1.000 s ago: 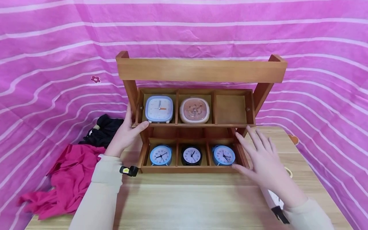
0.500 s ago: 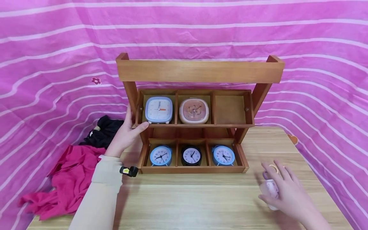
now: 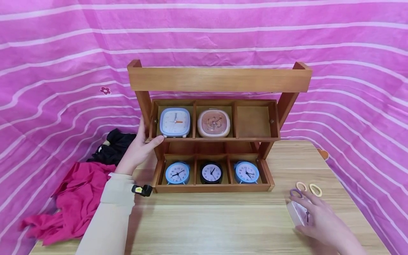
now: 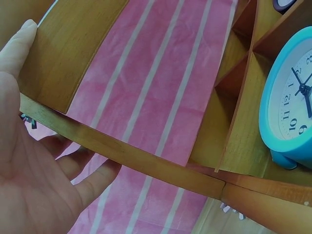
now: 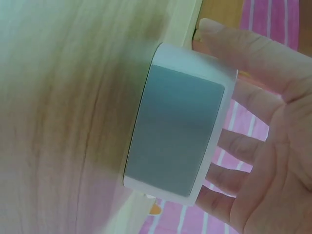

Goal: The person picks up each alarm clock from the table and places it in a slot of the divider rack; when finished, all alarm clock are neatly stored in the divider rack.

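Note:
My left hand (image 3: 137,150) grips the left side of a two-tier wooden rack (image 3: 220,79), thumb on the front and fingers behind. Its upper tier holds a blue-rimmed square alarm clock (image 3: 175,122) and a pinkish square one (image 3: 213,123); the right compartment is bare. Below sit a blue round clock (image 3: 177,173), a black one (image 3: 211,173) and another blue one (image 3: 246,172). My right hand (image 3: 325,217) spans a white clock (image 3: 299,212) on the table. In the right wrist view that clock (image 5: 175,129) shows a grey panel, with extended fingers around it and a gap to the palm.
Three loops, one purple (image 3: 295,192), one peach (image 3: 301,186) and one yellow (image 3: 315,190), lie beyond the white clock. Magenta cloth (image 3: 79,198) and black cloth (image 3: 111,147) are heaped at the left. A pink striped curtain (image 3: 204,35) surrounds the wooden table (image 3: 204,223).
My right hand has left the rack's right side, moved right and down over the table and come around the white clock. The left hand has stayed on the rack.

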Tool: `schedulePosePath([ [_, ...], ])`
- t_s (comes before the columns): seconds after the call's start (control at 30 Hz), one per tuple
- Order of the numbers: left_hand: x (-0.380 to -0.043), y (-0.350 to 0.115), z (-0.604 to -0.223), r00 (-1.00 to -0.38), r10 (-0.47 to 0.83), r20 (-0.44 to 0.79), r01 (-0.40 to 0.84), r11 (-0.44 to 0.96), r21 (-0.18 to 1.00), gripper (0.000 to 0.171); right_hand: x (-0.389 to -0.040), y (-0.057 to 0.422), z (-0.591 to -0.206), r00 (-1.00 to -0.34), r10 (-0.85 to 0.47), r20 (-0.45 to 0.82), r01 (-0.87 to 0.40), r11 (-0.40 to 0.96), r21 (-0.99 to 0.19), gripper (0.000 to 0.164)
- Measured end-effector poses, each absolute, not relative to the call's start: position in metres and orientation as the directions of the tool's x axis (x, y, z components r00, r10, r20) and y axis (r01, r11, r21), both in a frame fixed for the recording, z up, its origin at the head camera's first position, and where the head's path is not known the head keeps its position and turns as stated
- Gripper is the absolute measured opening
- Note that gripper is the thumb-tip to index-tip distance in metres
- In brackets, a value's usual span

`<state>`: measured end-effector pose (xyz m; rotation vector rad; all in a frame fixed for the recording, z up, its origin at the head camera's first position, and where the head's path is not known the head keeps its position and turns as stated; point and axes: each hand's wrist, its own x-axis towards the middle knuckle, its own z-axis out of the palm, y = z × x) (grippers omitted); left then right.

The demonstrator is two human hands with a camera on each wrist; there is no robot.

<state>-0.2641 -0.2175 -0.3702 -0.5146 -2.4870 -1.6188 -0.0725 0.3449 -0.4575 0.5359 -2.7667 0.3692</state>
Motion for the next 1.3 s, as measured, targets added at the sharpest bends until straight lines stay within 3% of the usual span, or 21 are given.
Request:
schedulePosePath([
  [0.4, -0.263, -0.218, -0.375, -0.931, 0.211, 0.299, 0.358, 0.355, 0.864, 0.105, -0.076, 0.345, -0.459, -0.902, -0.303, 0.309, -0.378, 0.899, -0.222, 0.094],
  [0.6, -0.264, -0.219, -0.373, -0.933, 0.205, 0.295, 0.354, 0.377, 0.856, 0.104, -0.086, 0.341, -0.446, -0.860, -0.330, 0.389, -0.425, 0.885, -0.190, 0.087],
  [1.1, -0.266, -0.219, -0.372, -0.925, 0.209, 0.317, 0.374, 0.357, 0.856, 0.104, -0.125, 0.283, -0.320, -0.697, -0.438, 0.567, -0.579, 0.811, -0.085, 0.085],
  [1.3, -0.266, -0.218, -0.374, -0.926, 0.215, 0.310, 0.368, 0.337, 0.867, 0.104, -0.154, 0.256, -0.284, -0.693, -0.414, 0.590, -0.573, 0.813, -0.103, 0.084],
])
